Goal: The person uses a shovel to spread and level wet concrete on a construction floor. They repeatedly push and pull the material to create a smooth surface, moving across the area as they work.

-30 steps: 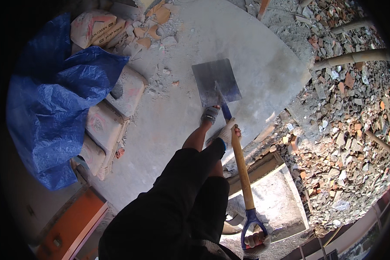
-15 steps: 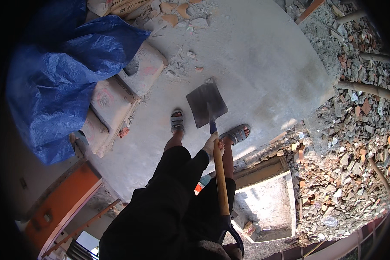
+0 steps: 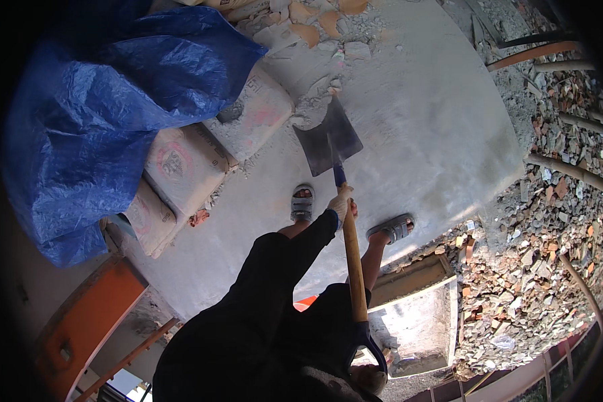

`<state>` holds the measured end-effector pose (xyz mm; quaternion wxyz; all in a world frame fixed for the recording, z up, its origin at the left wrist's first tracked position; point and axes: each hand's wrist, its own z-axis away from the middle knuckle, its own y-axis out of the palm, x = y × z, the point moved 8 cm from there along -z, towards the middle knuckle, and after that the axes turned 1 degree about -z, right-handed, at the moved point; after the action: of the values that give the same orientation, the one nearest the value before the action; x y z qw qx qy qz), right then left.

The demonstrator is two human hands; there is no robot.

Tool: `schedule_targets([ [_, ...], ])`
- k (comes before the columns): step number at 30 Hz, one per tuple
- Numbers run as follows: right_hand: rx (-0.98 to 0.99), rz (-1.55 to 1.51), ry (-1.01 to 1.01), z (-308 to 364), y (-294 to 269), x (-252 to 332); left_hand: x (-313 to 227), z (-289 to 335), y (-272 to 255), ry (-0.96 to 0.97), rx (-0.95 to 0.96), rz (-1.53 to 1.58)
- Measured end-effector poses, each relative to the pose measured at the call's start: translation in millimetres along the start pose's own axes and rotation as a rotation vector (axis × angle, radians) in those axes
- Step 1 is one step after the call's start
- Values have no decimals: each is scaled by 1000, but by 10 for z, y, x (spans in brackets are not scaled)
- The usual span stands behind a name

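Note:
A shovel [image 3: 355, 264] with a wide dark blade [image 3: 331, 137] and a wooden shaft slants across the middle of the view. My left hand [image 3: 342, 203], in a pale glove, is closed round the shaft just below the blade's blue socket. Near the lower edge my right hand [image 3: 370, 379] is at the dark D-shaped grip, mostly in shadow and closed on it. The blade lies low over the grey concrete floor [image 3: 435, 120], its front edge by loose debris [image 3: 315, 107] beside the filled sacks [image 3: 258, 110].
A blue tarp [image 3: 107, 127] covers part of the sack stack at left. Broken tiles [image 3: 328, 23] lie beyond. To the right are a rubble heap [image 3: 516, 281] and bamboo poles [image 3: 569, 171]. A rectangular trough [image 3: 454, 321] stands near my right foot; an orange panel [image 3: 90, 321] is at lower left.
The shovel blade has pushed forward, up to the debris by the sacks. My left hand went forward with the shaft, and the whole view has shifted.

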<state>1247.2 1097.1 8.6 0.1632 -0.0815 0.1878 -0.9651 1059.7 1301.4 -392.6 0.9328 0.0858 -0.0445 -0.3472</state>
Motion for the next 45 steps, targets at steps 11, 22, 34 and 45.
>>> schedule_targets([
  [11, 128, 1976, -300, -361, 169, 768, -1209, 49, 1437, 287, 142, -465],
  [22, 647, 3097, -758, 887, 859, 232, 1020, 554, 177, -54, 42, -282],
  [34, 481, 3057, -710, 197, 569, 1061, -231, 64, -308, -68, -40, -401],
  [45, 761, 2896, -382, -853, -1287, 1608, -1862, -296, 778, -47, 9, -645],
])
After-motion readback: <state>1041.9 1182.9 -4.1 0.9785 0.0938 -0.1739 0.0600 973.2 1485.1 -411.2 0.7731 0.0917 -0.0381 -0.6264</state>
